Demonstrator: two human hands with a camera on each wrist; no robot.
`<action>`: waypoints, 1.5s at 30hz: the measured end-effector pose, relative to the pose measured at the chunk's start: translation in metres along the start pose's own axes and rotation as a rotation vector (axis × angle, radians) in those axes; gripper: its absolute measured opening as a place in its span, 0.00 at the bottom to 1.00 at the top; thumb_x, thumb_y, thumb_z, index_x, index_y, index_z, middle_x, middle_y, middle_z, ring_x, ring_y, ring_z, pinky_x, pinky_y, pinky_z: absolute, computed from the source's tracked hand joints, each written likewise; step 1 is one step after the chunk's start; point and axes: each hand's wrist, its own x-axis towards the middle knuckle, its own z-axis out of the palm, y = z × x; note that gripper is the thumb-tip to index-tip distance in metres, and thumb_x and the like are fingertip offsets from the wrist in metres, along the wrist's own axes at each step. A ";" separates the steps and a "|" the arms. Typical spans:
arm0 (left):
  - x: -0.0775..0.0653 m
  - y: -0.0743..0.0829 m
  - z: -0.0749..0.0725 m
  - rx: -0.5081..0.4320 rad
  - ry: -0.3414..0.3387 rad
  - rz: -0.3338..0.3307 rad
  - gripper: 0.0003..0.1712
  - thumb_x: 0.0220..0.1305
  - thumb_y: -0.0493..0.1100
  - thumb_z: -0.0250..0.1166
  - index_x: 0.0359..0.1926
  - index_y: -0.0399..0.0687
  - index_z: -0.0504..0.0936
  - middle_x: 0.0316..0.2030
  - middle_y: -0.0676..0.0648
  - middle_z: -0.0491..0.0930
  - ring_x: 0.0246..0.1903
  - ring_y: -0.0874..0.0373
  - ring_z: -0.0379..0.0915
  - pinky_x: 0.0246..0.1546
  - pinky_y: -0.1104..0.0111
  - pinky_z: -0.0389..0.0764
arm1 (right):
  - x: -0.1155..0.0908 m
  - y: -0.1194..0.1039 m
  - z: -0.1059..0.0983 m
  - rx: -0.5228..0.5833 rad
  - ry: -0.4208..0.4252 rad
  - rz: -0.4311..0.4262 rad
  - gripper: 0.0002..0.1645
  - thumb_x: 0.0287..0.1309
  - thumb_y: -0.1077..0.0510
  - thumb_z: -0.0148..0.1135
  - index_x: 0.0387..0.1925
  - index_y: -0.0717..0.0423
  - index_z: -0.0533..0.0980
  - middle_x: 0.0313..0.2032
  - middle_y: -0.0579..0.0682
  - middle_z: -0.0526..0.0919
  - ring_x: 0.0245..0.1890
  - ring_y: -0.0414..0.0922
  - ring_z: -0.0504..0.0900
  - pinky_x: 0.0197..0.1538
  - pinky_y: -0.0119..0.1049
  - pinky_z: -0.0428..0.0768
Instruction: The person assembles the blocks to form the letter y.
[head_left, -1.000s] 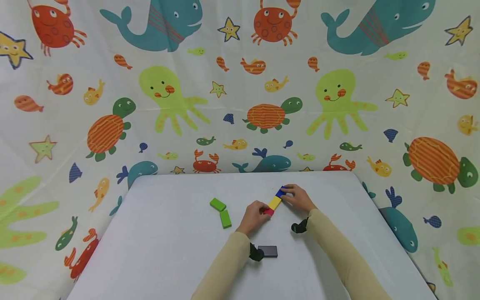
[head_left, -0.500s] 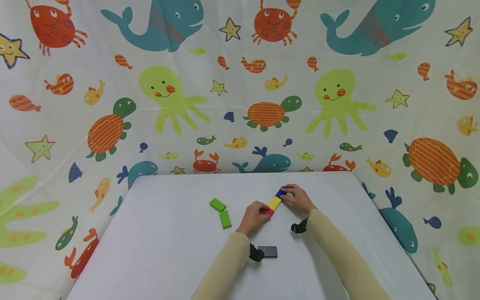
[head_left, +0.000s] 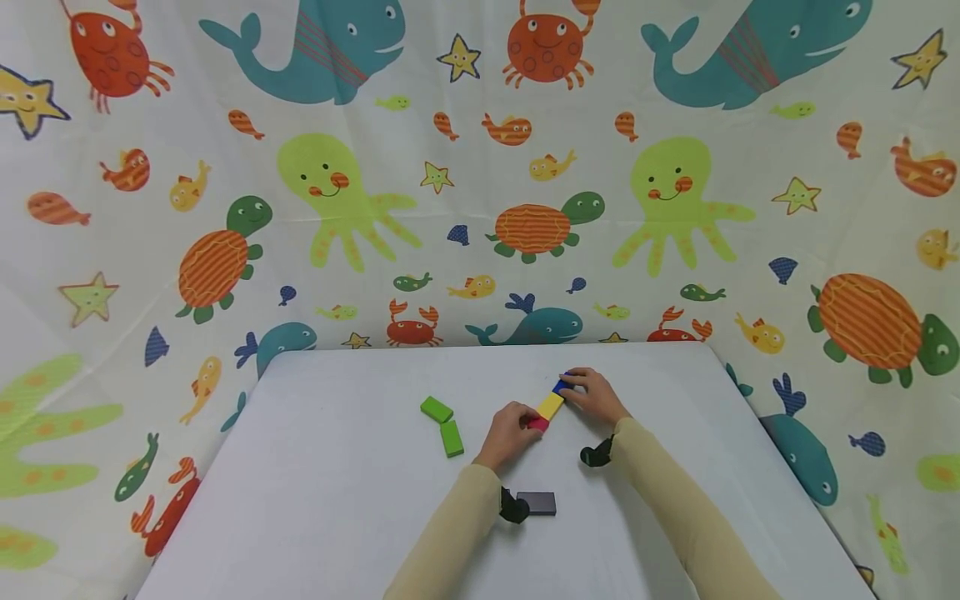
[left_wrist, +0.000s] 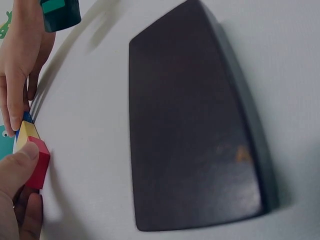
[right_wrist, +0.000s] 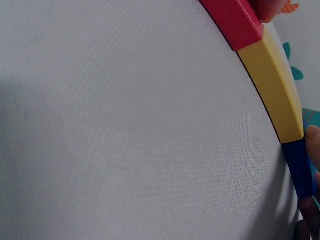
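Red, yellow and blue blocks lie end to end in a slanting row on the white table. My left hand holds the red block at the near end, thumb on its top in the left wrist view and fingers at its side. At the far end, my right hand grips the blue block, covering part of it. Between the hands, the yellow block touches both neighbours, as the right wrist view shows. No finger covers the yellow block's top there.
Two green blocks, one upper and one lower, lie left of my hands with their ends meeting at an angle. A dark grey block lies flat beside the left wrist. Behind the table hangs a sea-animal cloth.
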 end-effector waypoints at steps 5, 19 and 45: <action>0.000 0.001 0.000 0.003 0.001 0.000 0.16 0.60 0.40 0.70 0.49 0.41 0.83 0.42 0.49 0.78 0.41 0.59 0.72 0.50 0.67 0.78 | 0.000 0.000 -0.002 -0.002 -0.011 0.014 0.27 0.65 0.51 0.63 0.62 0.56 0.75 0.62 0.63 0.71 0.65 0.62 0.66 0.66 0.59 0.62; 0.000 -0.001 0.000 0.019 0.006 0.029 0.15 0.59 0.40 0.71 0.47 0.41 0.84 0.40 0.49 0.78 0.40 0.59 0.72 0.48 0.68 0.78 | -0.001 0.003 -0.001 -0.002 -0.006 -0.028 0.27 0.64 0.51 0.63 0.62 0.56 0.75 0.62 0.63 0.70 0.64 0.62 0.66 0.66 0.60 0.62; 0.000 -0.006 0.000 0.001 -0.008 0.037 0.19 0.58 0.39 0.72 0.50 0.39 0.82 0.42 0.48 0.78 0.40 0.60 0.73 0.46 0.69 0.78 | -0.018 -0.008 -0.001 0.052 0.085 0.015 0.29 0.64 0.50 0.63 0.61 0.62 0.74 0.64 0.65 0.68 0.65 0.63 0.64 0.64 0.60 0.65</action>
